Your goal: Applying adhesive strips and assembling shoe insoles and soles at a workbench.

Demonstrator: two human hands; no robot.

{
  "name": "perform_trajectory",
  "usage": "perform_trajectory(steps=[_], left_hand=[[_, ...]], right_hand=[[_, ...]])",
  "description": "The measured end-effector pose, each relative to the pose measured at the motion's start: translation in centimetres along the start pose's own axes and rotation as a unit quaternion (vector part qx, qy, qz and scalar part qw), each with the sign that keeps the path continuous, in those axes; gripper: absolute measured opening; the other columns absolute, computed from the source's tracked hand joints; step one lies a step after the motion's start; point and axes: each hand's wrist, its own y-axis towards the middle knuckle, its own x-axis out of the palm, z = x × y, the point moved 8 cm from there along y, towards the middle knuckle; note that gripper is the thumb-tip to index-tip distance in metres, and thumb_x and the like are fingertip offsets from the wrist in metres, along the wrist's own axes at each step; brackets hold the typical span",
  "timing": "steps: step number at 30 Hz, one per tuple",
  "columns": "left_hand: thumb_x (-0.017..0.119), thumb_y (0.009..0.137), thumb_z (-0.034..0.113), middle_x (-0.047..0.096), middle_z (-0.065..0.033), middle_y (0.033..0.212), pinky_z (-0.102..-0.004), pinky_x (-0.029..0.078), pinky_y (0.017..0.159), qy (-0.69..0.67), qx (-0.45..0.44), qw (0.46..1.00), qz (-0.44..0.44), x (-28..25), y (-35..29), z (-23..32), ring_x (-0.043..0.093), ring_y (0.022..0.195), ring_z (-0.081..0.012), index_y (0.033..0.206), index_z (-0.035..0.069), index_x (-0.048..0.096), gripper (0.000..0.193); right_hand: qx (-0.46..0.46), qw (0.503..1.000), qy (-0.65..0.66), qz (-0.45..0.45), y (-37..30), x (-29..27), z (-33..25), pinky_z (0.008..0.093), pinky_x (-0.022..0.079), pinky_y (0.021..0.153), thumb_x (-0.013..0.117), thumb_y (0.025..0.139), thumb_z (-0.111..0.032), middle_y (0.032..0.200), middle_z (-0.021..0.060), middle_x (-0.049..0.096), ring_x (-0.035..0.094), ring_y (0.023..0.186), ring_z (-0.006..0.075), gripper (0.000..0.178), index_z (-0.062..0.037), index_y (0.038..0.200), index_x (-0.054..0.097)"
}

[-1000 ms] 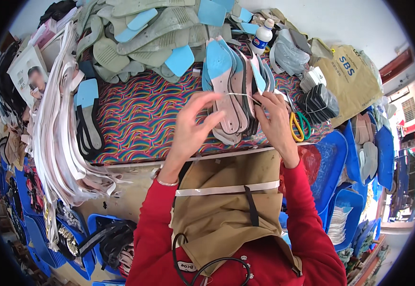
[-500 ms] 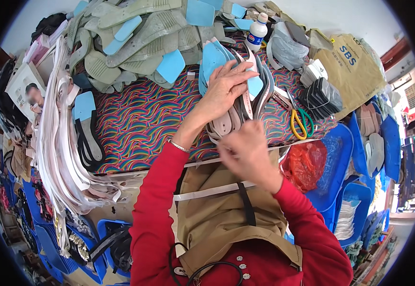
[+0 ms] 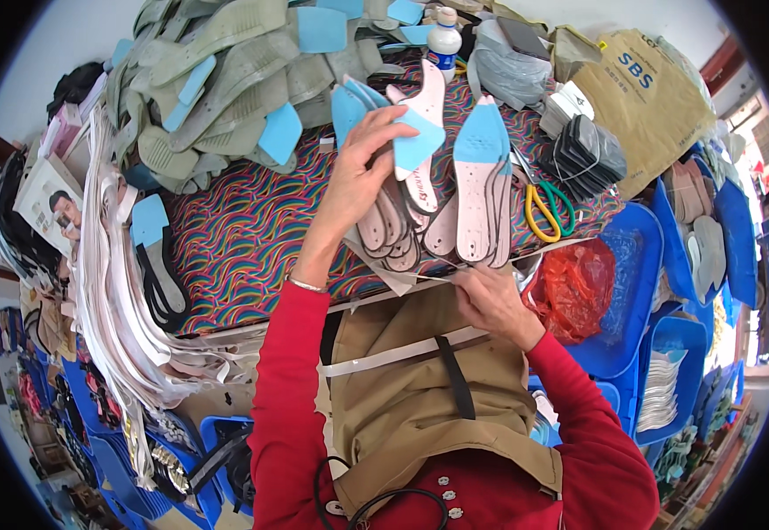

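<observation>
My left hand (image 3: 358, 168) grips a pale pink insole (image 3: 432, 93) with a light blue patch, held raised and tilted over a stack of insoles. Beneath it lie several pink insoles (image 3: 384, 225) with dark edges, their toes partly under my fingers. To the right stands another group of insoles (image 3: 475, 208), pink below and blue on top, fanned side by side. My right hand (image 3: 495, 300) is closed in a pinch at the table's front edge, just below that group. A thin pale strip (image 3: 424, 276) runs to its fingertips.
Grey-green and blue sole pieces (image 3: 234, 79) are heaped at the back left. Long white strips (image 3: 106, 238) hang at the left. Scissors (image 3: 543, 212), a bottle (image 3: 444, 40) and bundled dark pieces (image 3: 583, 155) lie rightward. A blue tub (image 3: 636, 256) holds red plastic (image 3: 574, 287).
The pink insole in my left hand has come away from the right-hand group, leftward. My right hand, blurred before, has dropped to the table edge. The view has shifted slightly.
</observation>
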Motion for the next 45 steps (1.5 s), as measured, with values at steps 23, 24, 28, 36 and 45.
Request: perform_trajectory(steps=[23,24,28,36,45], left_hand=[[0.064,0.07,-0.011,0.031,-0.0257,0.151,-0.0476,0.033,0.112,-0.097,-0.151,0.982,0.052,1.5,-0.2,0.9,0.038,0.136,-0.041,0.154,0.01,0.019,0.097],[0.064,0.07,-0.011,0.031,-0.0257,0.151,-0.0476,0.033,0.112,-0.09,-0.165,0.981,0.053,1.6,-0.3,0.6,0.038,0.136,-0.041,0.154,0.01,0.019,0.097],[0.062,0.07,-0.012,0.031,-0.025,0.152,-0.0462,0.033,0.112,-0.157,-0.165,0.97,0.087,1.4,-0.6,0.9,0.036,0.137,-0.0411,0.154,0.01,0.019,0.097],[0.06,0.07,-0.012,0.032,-0.0249,0.151,-0.0448,0.033,0.112,-0.151,-0.181,0.968,0.088,1.7,-0.4,0.8,0.035,0.138,-0.0393,0.153,0.007,0.022,0.093],[0.058,0.07,-0.013,0.035,-0.0229,0.151,-0.0434,0.03,0.115,-0.102,-0.174,0.976,0.077,1.9,-0.6,0.5,0.036,0.139,-0.0348,0.15,0.004,0.028,0.087]], right_hand=[[-0.068,0.984,0.029,0.162,17.2,-3.9,10.2,0.0338,0.05,0.065,0.061,0.077,-0.001,0.102,0.0085,0.069,0.063,0.077,0.0251,0.042,-0.0083,0.118,0.065],[-0.069,0.984,0.031,0.164,17.0,-4.1,10.4,0.0338,0.05,0.065,0.061,0.077,-0.001,0.102,0.0085,0.069,0.063,0.077,0.0251,0.042,-0.0083,0.118,0.065],[0.056,0.976,0.184,0.104,17.0,-3.1,12.8,0.0322,0.044,0.056,0.063,0.08,-0.004,0.078,0.0079,0.069,0.058,0.059,0.0229,0.028,-0.0056,0.107,0.07],[0.061,0.958,0.235,0.151,17.3,-2.6,13.8,0.0279,0.038,0.05,0.063,0.084,-0.004,0.065,0.0049,0.064,0.047,0.051,0.0158,0.023,-0.004,0.105,0.072],[0.07,0.945,0.297,0.115,17.8,-3.0,14.8,0.0269,0.038,0.051,0.065,0.085,-0.011,0.068,0.0034,0.066,0.051,0.052,0.0135,0.018,-0.0036,0.1,0.073]])
